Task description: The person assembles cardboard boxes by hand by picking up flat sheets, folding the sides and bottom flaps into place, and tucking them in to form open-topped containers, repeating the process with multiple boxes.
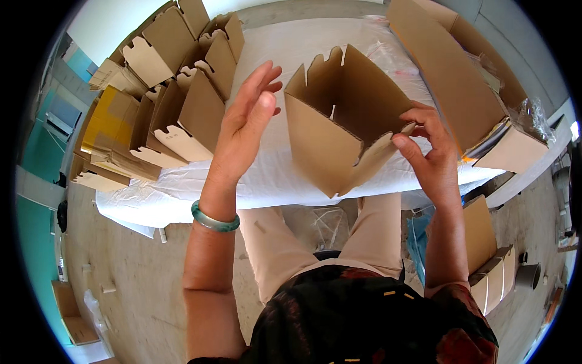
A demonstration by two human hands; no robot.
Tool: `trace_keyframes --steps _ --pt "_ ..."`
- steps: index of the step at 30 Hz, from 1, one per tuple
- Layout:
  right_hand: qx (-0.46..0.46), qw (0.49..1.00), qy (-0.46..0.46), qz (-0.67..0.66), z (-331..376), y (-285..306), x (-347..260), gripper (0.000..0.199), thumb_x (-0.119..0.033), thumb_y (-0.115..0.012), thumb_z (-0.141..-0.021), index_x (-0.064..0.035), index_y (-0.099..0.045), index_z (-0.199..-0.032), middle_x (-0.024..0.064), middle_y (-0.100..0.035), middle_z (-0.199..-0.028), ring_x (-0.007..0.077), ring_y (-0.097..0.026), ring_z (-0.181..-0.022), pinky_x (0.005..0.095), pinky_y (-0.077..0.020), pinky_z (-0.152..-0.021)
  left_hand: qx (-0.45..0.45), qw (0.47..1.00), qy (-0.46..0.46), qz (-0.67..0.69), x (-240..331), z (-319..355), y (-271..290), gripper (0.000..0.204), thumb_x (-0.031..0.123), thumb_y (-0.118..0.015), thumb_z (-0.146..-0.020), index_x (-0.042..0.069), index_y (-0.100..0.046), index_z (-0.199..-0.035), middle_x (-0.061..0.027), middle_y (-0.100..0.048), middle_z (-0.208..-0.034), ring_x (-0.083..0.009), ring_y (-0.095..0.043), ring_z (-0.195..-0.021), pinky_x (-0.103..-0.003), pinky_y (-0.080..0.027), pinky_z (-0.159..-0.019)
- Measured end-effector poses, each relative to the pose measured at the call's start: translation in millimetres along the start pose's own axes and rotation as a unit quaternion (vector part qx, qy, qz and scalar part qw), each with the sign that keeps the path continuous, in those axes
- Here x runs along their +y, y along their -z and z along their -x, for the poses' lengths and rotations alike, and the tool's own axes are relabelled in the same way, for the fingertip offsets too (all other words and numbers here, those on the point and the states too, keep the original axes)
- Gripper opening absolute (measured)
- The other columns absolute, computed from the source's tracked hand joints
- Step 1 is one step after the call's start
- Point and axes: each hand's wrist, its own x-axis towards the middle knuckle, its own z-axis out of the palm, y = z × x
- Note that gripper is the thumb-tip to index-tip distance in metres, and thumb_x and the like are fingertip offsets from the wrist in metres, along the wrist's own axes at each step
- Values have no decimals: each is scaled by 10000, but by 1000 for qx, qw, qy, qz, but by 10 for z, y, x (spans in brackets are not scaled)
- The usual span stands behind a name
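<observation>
A brown cardboard box (pixel 324 139) with notched upper edges stands tilted in front of me at the table's near edge, its top open and its inside dark. My right hand (pixel 429 145) pinches the notched rim at its right corner, thumb outside and fingers over the edge. To the left of the box, my left hand (pixel 247 121) is raised with its fingers stretched out, apart from the cardboard and holding nothing. A green bangle (pixel 215 217) circles my left wrist. The box's underside is hidden.
Several similar notched boxes (pixel 197 112) stand in rows at the left, one side wrapped in yellow tape (pixel 112 121). A large carton (pixel 448 67) holding plastic wrap lies at the right. White sheeting (pixel 260 182) covers the table. Beside my right leg is another carton (pixel 494 276).
</observation>
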Motion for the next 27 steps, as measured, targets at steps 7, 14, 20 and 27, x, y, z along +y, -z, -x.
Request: trace_keyframes --steps 7,14,20,27 --pt "-78 994 -31 -74 28 70 61 317 -40 -650 -888 -80 -604 -1199 145 -573 -1318 218 -551 -1199 343 -478 -923 -125 992 -14 -24 -131 37 220 691 269 -720 -877 126 -418 -1483 -125 -439 -1503 -307 -477 -1329 -422 -459 -1006" --pt "-107 987 -49 -105 -11 86 30 447 20 -544 -916 -116 -571 -1340 108 -545 -1388 201 -530 -1235 343 -438 -989 -114 993 13 -27 -199 68 78 816 186 -835 -771 139 -425 -1476 -81 -458 -1487 -267 -503 -1305 -394 -478 -993" --pt "-99 975 -27 -198 -24 75 187 454 60 -506 -925 -98 -568 -1346 70 -527 -1426 183 -491 -1288 333 -407 -1019 -92 992 -57 -71 -134 17 37 851 215 -853 -738 138 -430 -1472 -90 -456 -1488 -263 -446 -1350 -420 -428 -1051" --pt "-111 972 -33 -207 -2 105 207 450 70 -487 -932 -96 -575 -1341 62 -509 -1451 180 -448 -1329 319 -370 -1042 -123 949 -180 -230 -37 -141 -76 769 268 -850 -716 142 -520 -1400 -77 -490 -1457 -302 -386 -1388 -443 -335 -1114"
